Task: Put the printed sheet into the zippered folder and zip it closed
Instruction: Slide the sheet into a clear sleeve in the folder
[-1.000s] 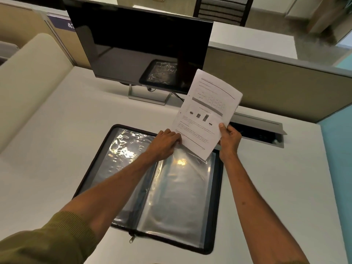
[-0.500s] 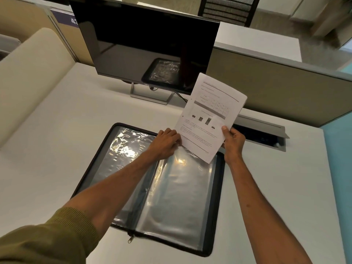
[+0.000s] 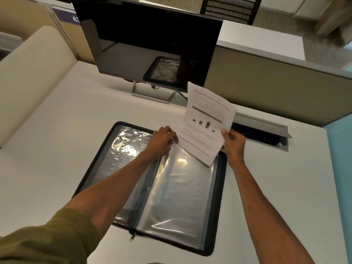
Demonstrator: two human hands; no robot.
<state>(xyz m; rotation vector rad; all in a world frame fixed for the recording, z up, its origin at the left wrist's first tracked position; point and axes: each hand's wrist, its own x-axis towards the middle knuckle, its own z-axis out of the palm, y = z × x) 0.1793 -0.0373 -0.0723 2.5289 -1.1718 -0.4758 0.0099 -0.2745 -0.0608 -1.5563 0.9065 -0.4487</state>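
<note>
The black zippered folder [image 3: 221,202] lies open flat on the white desk, its clear plastic sleeves [image 3: 181,197] facing up. Its zipper pull [image 3: 131,237] hangs at the near edge. My right hand [image 3: 234,141] holds the printed sheet [image 3: 206,122] by its right edge, tilted above the folder's far right corner. My left hand [image 3: 162,141] pinches the top edge of the right-hand clear sleeve, beside the sheet's lower left edge.
A dark monitor [image 3: 148,44] on a metal stand [image 3: 152,92] stands just behind the folder. An open cable hatch [image 3: 262,130] sits in the desk at the right. A partition wall [image 3: 276,86] runs behind, and a cream panel [image 3: 32,73] on the left.
The sheet and both hands keep nearly the same pose; the sheet's lower corner has sunk slightly toward the sleeve opening. The view has shifted a little.
</note>
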